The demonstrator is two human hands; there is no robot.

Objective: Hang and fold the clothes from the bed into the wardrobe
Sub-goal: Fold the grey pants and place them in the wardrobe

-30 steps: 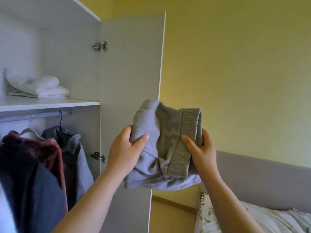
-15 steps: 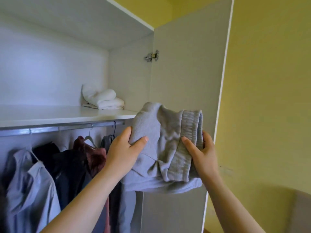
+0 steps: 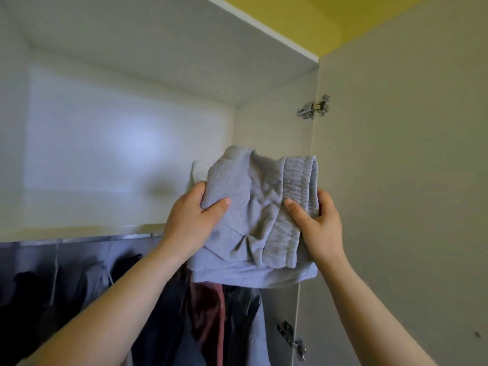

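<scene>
A folded grey sweat garment [image 3: 260, 215] with a ribbed elastic band is held up in front of the open wardrobe's upper shelf [image 3: 87, 228]. My left hand [image 3: 191, 220] grips its left edge, thumb on top. My right hand [image 3: 318, 225] grips the ribbed right side, thumb across the front. Behind the bundle a corner of folded white cloth [image 3: 198, 171] shows on the shelf; the rest of it is hidden.
Below the shelf a metal rail [image 3: 79, 239] carries several dark and one maroon hanging garments [image 3: 206, 313]. The open wardrobe door [image 3: 396, 180] stands close on the right, with hinges [image 3: 314, 109] at the cabinet edge. The shelf's left part is bare.
The view has swung left and up toward the shelf. The grey bundle has risen to shelf height and now covers the white folded cloth. Both grips are unchanged.
</scene>
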